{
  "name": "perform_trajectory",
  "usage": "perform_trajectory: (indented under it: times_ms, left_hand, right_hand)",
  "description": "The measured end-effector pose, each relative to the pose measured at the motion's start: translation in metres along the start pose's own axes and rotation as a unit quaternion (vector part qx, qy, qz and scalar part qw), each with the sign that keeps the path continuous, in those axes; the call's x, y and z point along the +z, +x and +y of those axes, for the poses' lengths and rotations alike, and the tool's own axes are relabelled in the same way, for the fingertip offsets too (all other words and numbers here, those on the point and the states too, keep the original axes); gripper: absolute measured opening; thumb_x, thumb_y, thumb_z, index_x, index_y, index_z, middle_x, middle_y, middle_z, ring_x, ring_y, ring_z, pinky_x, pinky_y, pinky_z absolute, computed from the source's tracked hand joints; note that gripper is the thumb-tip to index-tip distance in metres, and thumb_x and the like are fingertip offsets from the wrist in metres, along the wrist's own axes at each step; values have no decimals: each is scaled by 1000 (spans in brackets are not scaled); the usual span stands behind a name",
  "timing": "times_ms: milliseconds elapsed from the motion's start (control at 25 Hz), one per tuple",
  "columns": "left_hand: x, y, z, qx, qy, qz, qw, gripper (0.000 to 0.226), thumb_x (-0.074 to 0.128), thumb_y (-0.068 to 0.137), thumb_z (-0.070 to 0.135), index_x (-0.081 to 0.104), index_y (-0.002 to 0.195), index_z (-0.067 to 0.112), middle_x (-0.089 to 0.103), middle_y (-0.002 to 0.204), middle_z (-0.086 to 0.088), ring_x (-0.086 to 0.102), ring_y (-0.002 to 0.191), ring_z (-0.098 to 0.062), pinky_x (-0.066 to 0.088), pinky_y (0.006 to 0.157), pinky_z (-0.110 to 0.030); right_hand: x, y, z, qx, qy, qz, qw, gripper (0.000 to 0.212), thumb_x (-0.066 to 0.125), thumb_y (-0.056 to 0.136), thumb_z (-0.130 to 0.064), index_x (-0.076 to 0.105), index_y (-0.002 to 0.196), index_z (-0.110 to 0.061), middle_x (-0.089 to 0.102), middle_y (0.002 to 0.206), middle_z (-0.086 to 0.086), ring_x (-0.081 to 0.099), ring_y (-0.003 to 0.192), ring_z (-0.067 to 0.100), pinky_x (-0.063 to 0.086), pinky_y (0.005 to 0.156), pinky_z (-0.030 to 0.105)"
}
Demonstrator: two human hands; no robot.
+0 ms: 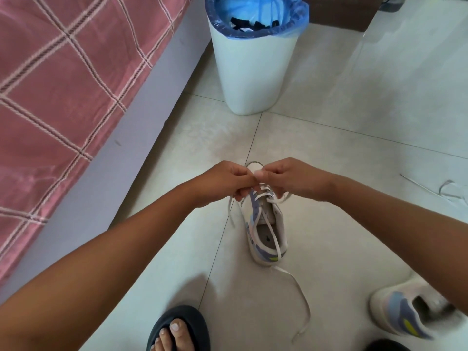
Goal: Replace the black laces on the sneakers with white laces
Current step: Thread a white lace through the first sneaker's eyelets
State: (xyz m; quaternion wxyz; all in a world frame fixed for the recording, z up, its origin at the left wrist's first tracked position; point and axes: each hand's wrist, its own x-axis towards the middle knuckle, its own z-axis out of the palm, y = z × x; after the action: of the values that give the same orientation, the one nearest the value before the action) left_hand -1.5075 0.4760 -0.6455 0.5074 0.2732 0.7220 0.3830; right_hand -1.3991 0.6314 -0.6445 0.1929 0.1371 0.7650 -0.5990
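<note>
While no writing reads, both hands [229,182] [291,178] pinch white lace [264,196].

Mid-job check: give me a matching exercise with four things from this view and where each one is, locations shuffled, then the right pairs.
Things:
1. sneaker being laced
2. second sneaker
3. black laces
4. spare white lace

Places:
A. inside the bin
B. loose on the floor, far right
C. under both hands, centre
D. lower right, by the right forearm

Pairs: 1-C, 2-D, 3-A, 4-B
</note>
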Motion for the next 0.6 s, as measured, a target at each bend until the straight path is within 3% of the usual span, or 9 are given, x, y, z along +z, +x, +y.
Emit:
perform_trajectory:
  times_ms: [120, 280, 440, 520, 600]
  left_hand:
    - [3, 1, 3, 7, 0, -12, 1000, 27, 58, 91, 30, 70, 70, 18, 54, 52, 7, 48, 50, -7, 42, 52, -12]
    - [9, 5, 0, -3, 8, -16, 1000, 29, 57, 92, 30, 71, 71, 17, 56, 53, 7, 47, 48, -6, 41, 51, -11]
    - [8, 12, -1, -20, -9, 16, 1000, 28, 57, 93, 28, 71, 72, 15, 55, 53, 7, 45, 50, -7, 40, 52, -14]
    - [12, 14, 0, -26, -4, 22, 999, 29, 57, 93, 27, 70, 69, 16, 54, 52, 7, 45, 48, -7, 39, 51, -16]
    - [26, 17, 5, -24, 28, 7, 999, 30, 56, 93, 27, 68, 67, 17, 54, 51, 9, 45, 45, -4, 37, 47, -14]
  right_hand:
    - [-21, -14, 20, 24, -37, 31, 999, 23, 61, 87, -37, 70, 70, -25, 55, 60, -5, 49, 57, 6, 45, 57, 14]
    - [-57, -38, 51, 66, -34, 55, 996, 24, 61, 80, -45, 72, 75, -24, 67, 77, -2, 58, 78, 7, 47, 79, 22]
    - [-89, -58, 83, 135, -75, 92, 984, 22, 61, 86, -37, 74, 85, -20, 67, 93, 9, 53, 88, 14, 42, 84, 28]
    - [-92, -61, 88, 167, -124, 81, 975, 21, 61, 88, -34, 74, 89, -18, 67, 95, 2, 54, 92, 13, 40, 79, 23]
    - [-79, -52, 80, 131, -195, 103, 966, 25, 58, 89, -38, 69, 103, -20, 66, 107, -6, 56, 99, 8, 39, 81, 21]
